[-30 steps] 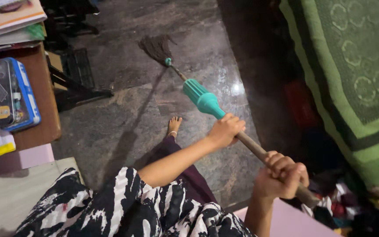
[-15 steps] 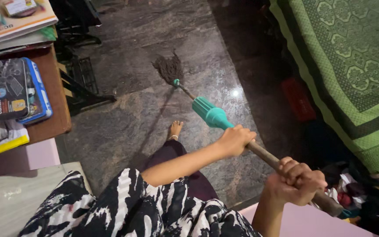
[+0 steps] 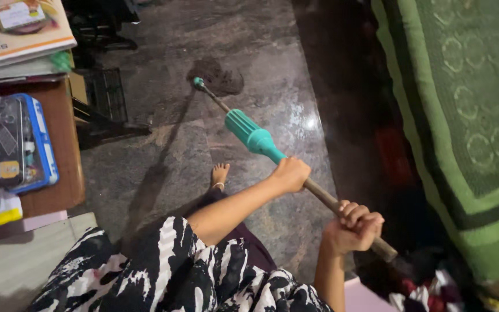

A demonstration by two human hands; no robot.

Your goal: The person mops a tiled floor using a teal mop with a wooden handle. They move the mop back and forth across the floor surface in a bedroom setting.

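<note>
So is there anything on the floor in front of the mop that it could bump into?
Nothing visible lies right by the mop head; the stone floor around it is bare. Both the left hand and the right hand grip the handle. A dark crate stands off to its left, apart from it.

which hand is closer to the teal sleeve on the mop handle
Left. The left hand grips the pole right below the teal sleeve; the right hand holds it farther back, near the pole's end.
</note>
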